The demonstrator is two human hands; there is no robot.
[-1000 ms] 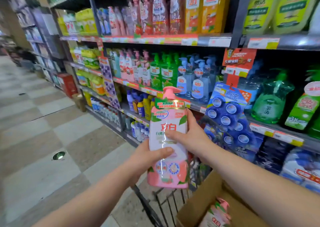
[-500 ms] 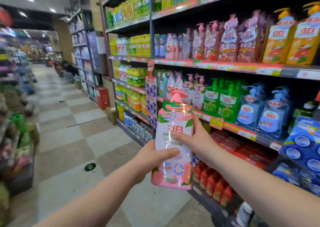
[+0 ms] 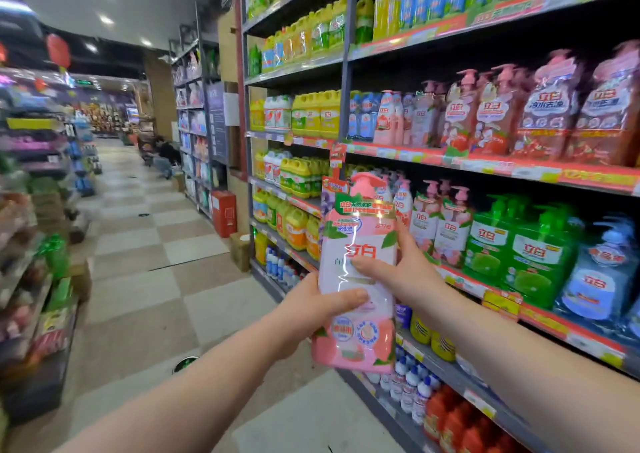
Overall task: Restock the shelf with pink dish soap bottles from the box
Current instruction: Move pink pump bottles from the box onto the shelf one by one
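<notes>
We hold one pink dish soap bottle upright at the centre of the frame, in front of the shelving and not touching it. Our left hand wraps the bottle's left side from the lower left, with the thumb laid across the white label. Our right hand grips its right side, thumb across the front and fingers round the right edge. The pink pump top rises above a green and gold collar.

Just right of the bottle, the middle shelf carries a short row of matching pink pump bottles. Next come green pump bottles, then blue packs at the right edge. The shelf above, at upper right, holds reddish pump bottles, with pale pink bottles to their left. Left of the upright post, yellow jugs fill several tiers. At lower right, small white bottles with blue caps stand beside orange-red bottles. A checkered floor runs along the left.
</notes>
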